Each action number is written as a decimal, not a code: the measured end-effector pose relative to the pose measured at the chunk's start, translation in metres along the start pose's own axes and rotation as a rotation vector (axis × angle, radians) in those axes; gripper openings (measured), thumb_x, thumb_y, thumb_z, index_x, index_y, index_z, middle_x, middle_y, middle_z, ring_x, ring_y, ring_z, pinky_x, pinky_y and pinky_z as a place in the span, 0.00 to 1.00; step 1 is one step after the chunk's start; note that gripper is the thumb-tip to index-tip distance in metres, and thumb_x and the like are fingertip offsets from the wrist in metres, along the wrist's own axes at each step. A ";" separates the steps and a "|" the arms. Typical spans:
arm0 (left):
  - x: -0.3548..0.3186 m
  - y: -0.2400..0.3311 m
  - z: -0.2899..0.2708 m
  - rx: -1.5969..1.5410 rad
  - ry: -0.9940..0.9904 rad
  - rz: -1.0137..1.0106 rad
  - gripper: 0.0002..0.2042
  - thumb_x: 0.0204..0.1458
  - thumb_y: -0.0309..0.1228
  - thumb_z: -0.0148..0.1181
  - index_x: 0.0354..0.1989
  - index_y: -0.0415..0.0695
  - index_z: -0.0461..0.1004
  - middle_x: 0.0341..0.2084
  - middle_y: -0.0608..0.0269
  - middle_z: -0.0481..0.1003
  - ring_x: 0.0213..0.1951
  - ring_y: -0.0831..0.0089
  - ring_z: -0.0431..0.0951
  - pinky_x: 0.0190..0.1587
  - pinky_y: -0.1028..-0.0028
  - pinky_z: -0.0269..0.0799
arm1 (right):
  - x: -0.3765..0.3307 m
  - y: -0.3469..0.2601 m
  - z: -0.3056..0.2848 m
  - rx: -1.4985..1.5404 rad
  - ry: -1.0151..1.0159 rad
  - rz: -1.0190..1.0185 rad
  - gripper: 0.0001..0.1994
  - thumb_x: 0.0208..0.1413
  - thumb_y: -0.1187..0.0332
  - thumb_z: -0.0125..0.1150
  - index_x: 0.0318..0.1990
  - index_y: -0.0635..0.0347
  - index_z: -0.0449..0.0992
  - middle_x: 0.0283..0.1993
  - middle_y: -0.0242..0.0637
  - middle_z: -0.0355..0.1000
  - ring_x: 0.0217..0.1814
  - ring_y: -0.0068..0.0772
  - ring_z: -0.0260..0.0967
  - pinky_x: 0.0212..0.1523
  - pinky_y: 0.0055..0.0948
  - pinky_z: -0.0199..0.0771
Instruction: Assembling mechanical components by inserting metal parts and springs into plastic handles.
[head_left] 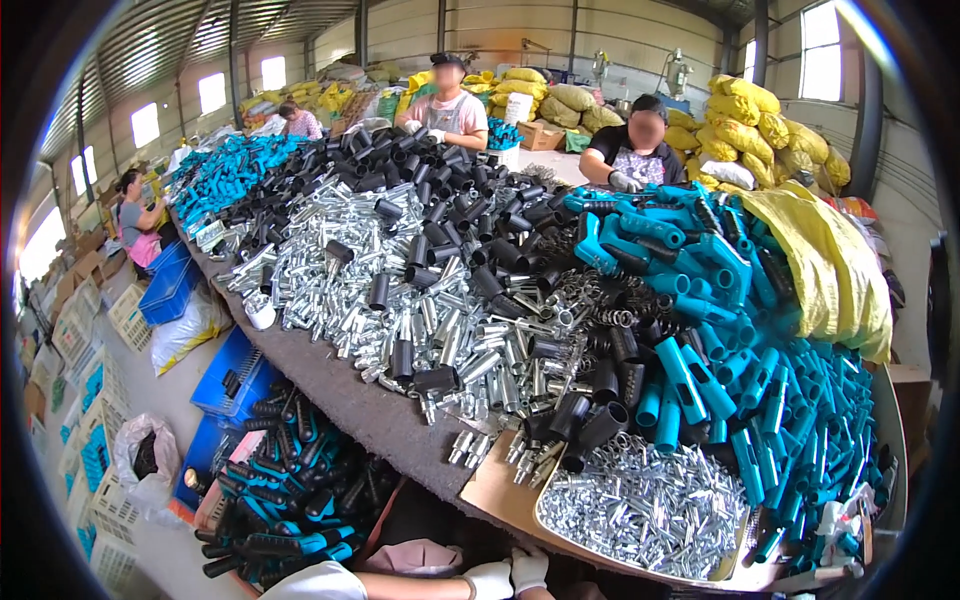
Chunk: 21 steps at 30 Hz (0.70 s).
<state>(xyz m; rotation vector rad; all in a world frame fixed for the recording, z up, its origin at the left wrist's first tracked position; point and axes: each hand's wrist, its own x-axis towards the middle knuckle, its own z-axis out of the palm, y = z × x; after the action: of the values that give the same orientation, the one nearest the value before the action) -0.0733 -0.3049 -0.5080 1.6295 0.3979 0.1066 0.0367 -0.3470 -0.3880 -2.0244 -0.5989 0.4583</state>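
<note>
Stuffed yellow woven sacks (745, 120) pile at one o'clock; blue plastic crates (168, 285) sit on the floor at nine; black rubber tubes (440, 170) heap at twelve.

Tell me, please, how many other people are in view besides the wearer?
4. One in a black shirt across the table at far right, one in a pink shirt at far centre, one far left behind the table, one at the left aisle. More may be hidden behind sacks.
</note>
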 end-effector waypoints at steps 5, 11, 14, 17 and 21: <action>-0.039 0.086 -0.027 0.186 -0.009 -0.057 0.09 0.53 0.37 0.54 0.38 0.47 0.73 0.31 0.53 0.75 0.34 0.60 0.75 0.36 0.63 0.72 | -0.013 -0.049 -0.016 0.372 -0.222 0.208 0.12 0.54 0.71 0.60 0.43 0.65 0.82 0.43 0.46 0.81 0.50 0.46 0.78 0.57 0.37 0.73; -0.045 0.214 -0.047 0.430 -0.020 -0.108 0.23 0.46 0.40 0.65 0.49 0.40 0.73 0.39 0.44 0.78 0.41 0.52 0.78 0.44 0.59 0.75 | 0.025 0.055 0.011 0.587 -0.033 0.430 0.17 0.60 0.63 0.63 0.47 0.70 0.79 0.45 0.43 0.79 0.39 0.34 0.74 0.44 0.31 0.76; -0.053 0.210 -0.043 0.366 0.115 -0.213 0.36 0.37 0.43 0.72 0.55 0.35 0.69 0.42 0.36 0.77 0.45 0.41 0.77 0.47 0.55 0.75 | 0.026 0.093 0.027 0.482 -0.295 0.720 0.41 0.63 0.36 0.46 0.63 0.70 0.69 0.58 0.50 0.73 0.56 0.38 0.69 0.57 0.34 0.67; -0.054 0.233 -0.042 0.116 0.188 -0.331 0.29 0.42 0.32 0.73 0.52 0.37 0.67 0.35 0.48 0.77 0.35 0.57 0.79 0.34 0.61 0.77 | 0.033 0.094 0.036 0.497 -0.325 0.736 0.39 0.63 0.37 0.47 0.62 0.70 0.70 0.57 0.50 0.73 0.55 0.38 0.69 0.56 0.34 0.68; -0.057 0.227 -0.051 -0.369 0.238 -0.490 0.26 0.46 0.23 0.68 0.54 0.40 0.65 0.23 0.62 0.72 0.19 0.73 0.71 0.19 0.70 0.67 | 0.037 0.079 0.042 0.507 -0.370 0.740 0.36 0.62 0.41 0.50 0.60 0.70 0.71 0.56 0.49 0.74 0.53 0.38 0.71 0.55 0.34 0.69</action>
<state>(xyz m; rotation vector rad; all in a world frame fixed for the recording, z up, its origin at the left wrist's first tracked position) -0.0989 -0.2856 -0.2703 1.1236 0.8949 0.0015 0.0622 -0.3307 -0.4803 -1.6143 0.0945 1.3006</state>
